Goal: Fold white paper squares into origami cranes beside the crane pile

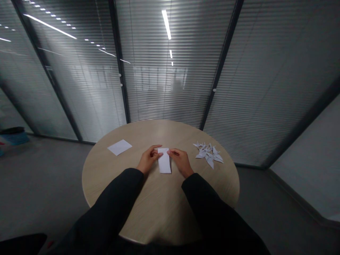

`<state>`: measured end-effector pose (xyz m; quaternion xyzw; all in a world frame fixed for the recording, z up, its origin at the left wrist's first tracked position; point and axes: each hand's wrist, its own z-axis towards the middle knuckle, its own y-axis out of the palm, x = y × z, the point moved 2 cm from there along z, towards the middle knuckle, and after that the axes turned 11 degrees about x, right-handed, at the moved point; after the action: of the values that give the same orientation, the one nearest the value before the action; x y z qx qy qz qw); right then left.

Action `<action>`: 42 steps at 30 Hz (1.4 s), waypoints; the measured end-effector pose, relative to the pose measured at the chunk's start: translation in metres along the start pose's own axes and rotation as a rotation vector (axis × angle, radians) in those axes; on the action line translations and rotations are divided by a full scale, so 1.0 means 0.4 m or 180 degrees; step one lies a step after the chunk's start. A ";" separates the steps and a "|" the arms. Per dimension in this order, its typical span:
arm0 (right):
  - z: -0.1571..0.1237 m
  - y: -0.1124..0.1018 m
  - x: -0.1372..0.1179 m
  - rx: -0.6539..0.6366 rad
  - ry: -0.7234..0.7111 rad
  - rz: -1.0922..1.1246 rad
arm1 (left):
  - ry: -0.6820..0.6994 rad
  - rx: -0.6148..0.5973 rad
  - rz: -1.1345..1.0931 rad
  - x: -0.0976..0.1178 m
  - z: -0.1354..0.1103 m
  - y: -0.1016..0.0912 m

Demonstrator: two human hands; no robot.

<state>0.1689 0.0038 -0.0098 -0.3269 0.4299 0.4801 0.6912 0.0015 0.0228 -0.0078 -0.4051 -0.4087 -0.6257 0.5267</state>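
A narrow folded white paper (164,163) lies on the round wooden table (159,198) in front of me. My left hand (148,159) pinches its upper left edge with thumb and fingers. My right hand (180,160) pinches the upper right edge in the same way. Both forearms wear dark sleeves.
A flat white sheet of paper (119,147) lies at the left of the table. Several folded white paper shapes (208,153) sit in a heap at the right. Glass walls with blinds (170,71) stand behind the table. Grey floor surrounds it.
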 end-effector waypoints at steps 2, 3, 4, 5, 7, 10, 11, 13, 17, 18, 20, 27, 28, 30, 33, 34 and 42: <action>0.000 0.000 0.002 0.0009 -0.0013 0.0026 | -0.0182 0.0061 -0.0180 -0.008 0.004 0.000; 0.001 0.001 0.002 0.0018 -0.0019 0.0036 | -0.0268 0.0112 -0.0268 -0.012 0.006 0.000; 0.000 0.001 0.002 0.0025 -0.0025 0.0044 | -0.0340 0.0179 -0.0345 -0.015 0.007 0.000; 0.000 0.002 0.002 0.0028 -0.0027 0.0050 | -0.0401 0.0248 -0.0407 -0.017 0.008 -0.001; 0.000 0.004 0.002 0.0021 -0.0013 0.0069 | -0.0491 0.0379 -0.0485 -0.018 0.010 -0.002; -0.001 0.007 0.003 0.0026 0.0016 0.0104 | -0.0549 0.0473 -0.0480 -0.012 0.009 -0.003; -0.001 0.008 0.003 0.0031 0.0025 0.0117 | -0.0558 0.0491 -0.0476 -0.010 0.009 -0.003; -0.002 0.009 0.003 0.0038 0.0054 0.0129 | -0.0549 0.0516 -0.0464 -0.005 0.007 -0.003; -0.001 0.009 0.002 0.0069 0.0080 0.0062 | -0.0422 0.0564 -0.0411 0.000 0.004 -0.004; -0.002 0.009 0.002 0.0073 0.0071 0.0051 | -0.0385 0.0560 -0.0380 0.000 0.003 -0.004; -0.003 0.010 0.000 0.0064 0.0067 0.0060 | -0.0317 0.0532 -0.0266 0.002 0.002 -0.004; -0.012 0.022 0.002 -0.0078 0.0267 0.0283 | 0.0318 0.0716 0.0520 0.012 -0.006 -0.005; -0.013 0.023 0.002 -0.0103 0.0307 0.0318 | 0.0416 0.0770 0.0633 0.014 -0.008 -0.004; -0.014 0.026 0.003 -0.0124 0.0369 0.0359 | 0.0536 0.0842 0.0764 0.019 -0.013 -0.002; -0.014 0.027 0.002 -0.0120 0.0465 0.0409 | 0.0572 0.0849 0.0853 0.026 -0.018 0.002; -0.014 0.027 0.001 -0.0124 0.0491 0.0428 | 0.0580 0.0837 0.0899 0.028 -0.019 0.003; -0.018 0.030 -0.008 -0.0149 0.0494 0.0440 | 0.0766 0.0820 0.1283 0.030 -0.026 -0.002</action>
<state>0.1552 0.0002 -0.0105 -0.3487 0.4924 0.5098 0.6133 -0.0014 0.0094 -0.0002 -0.3306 -0.3304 -0.4947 0.7326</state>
